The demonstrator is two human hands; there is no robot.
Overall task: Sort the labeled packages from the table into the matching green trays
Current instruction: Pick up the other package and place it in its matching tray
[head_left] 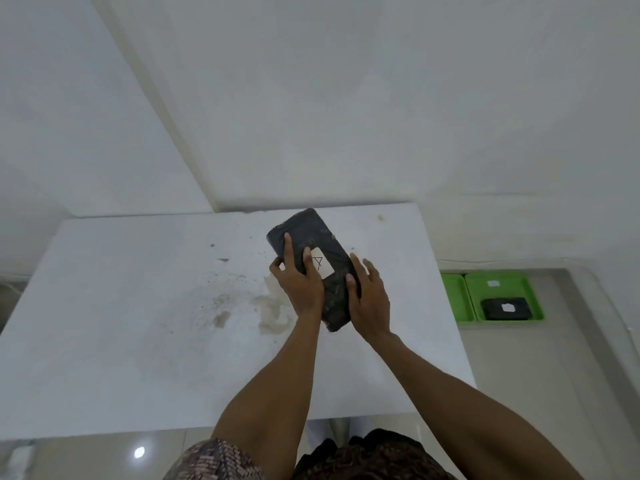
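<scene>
Holding a dark package (313, 237) over the white bench (138, 306), your left hand (304, 289) and right hand (369, 299) both clasp it, fingers curled round its edges. Its white label (322, 266) shows a hand-drawn triangle. On the floor to your right, one green tray (533, 299) holds another labelled dark package (505, 309); a second tray (455, 299) sits beside it.

A stained white table (138, 323) stands against white walls (346, 98) on pale glossy floor (554, 375).
</scene>
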